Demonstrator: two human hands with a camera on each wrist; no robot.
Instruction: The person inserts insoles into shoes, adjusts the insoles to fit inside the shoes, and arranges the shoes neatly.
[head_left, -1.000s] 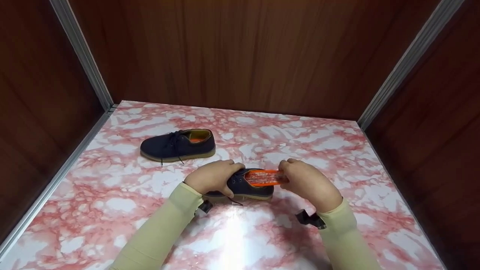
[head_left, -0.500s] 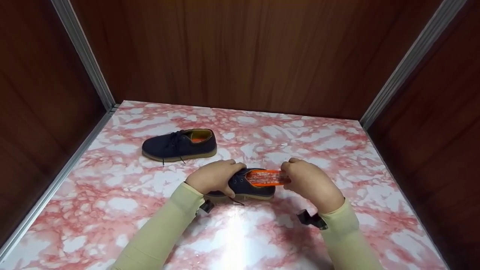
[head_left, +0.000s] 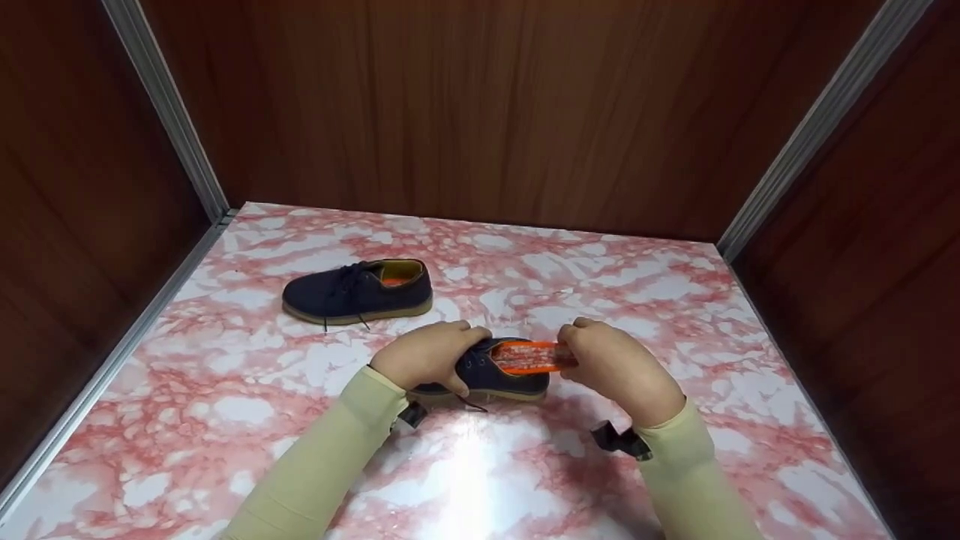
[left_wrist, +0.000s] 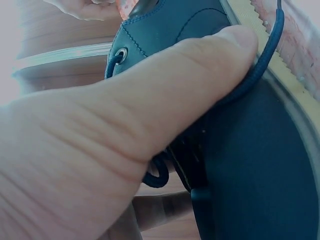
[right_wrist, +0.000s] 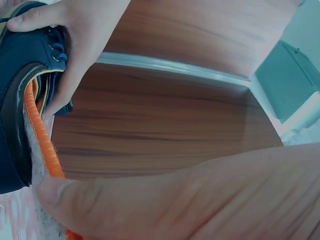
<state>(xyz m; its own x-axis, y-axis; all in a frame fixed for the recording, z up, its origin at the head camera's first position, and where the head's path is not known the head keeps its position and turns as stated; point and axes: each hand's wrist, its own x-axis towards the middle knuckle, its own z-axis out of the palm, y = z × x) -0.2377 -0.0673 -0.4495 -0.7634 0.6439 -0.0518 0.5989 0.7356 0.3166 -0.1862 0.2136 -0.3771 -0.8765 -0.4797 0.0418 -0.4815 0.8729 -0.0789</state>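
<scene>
My left hand grips the nearer navy lace-up shoe over its laced front, thumb on the near side. In the left wrist view, that thumb presses along the shoe's dark upper, by a loose lace end. An orange-edged insole with a speckled face lies partly in the shoe opening. Its outer end sticks out past the heel, where my right hand pinches it. The right wrist view shows the insole's orange edge running into the shoe; its front part is hidden inside.
A matching navy shoe stands farther back to the left, with orange visible inside. Both shoes are on a red-and-white marbled tabletop. Dark wood-grain panels with metal corner strips enclose the back and both sides.
</scene>
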